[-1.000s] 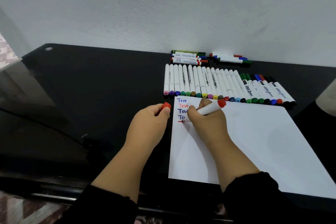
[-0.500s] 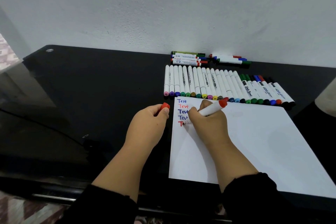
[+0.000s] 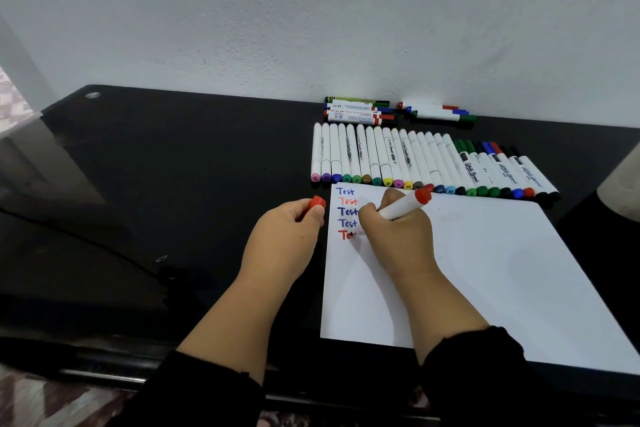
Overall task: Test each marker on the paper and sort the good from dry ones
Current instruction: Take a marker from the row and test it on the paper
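I see the right hand (image 3: 398, 236) gripping the red marker (image 3: 403, 206), tip down at the paper's (image 3: 485, 270) far-left corner, barrel slanting up-right. The left hand (image 3: 287, 236), just left, pinches its cap (image 3: 317, 202).

1 paper (image 3: 485, 270), 5 "Test" words (image 3: 347, 211), 1 red cap (image 3: 317, 202), 2 marker piles by wall (image 3: 360, 111).
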Motion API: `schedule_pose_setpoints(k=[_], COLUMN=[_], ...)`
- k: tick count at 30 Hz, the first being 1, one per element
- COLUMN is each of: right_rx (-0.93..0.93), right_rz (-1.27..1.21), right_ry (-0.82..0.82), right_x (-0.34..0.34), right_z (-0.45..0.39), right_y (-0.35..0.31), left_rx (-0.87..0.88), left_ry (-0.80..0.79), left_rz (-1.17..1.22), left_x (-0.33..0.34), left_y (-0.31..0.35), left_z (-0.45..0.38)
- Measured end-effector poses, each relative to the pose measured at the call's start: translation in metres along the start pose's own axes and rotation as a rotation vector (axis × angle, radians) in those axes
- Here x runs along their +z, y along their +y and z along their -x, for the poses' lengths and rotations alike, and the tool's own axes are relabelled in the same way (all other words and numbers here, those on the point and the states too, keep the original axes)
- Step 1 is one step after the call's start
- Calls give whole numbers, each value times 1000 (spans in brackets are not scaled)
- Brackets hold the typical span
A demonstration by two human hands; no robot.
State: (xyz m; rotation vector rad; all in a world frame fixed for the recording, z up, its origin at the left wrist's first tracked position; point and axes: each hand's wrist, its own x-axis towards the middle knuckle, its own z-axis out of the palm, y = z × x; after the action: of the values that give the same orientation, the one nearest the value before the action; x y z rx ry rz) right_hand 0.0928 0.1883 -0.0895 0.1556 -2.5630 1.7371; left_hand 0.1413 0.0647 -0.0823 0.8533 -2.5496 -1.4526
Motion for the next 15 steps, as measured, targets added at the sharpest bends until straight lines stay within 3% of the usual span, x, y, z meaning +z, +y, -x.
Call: schedule_pose_setpoints(k=[15], right_rx=[29], right_rz=[-32], right_ry=[45], right_x=[-1], right_z=[-1], right_y=[0], left_rx=[0], left_ry=[-33], left_rz=[-25], left_x=[-2], left_y=[4], left_z=[5])
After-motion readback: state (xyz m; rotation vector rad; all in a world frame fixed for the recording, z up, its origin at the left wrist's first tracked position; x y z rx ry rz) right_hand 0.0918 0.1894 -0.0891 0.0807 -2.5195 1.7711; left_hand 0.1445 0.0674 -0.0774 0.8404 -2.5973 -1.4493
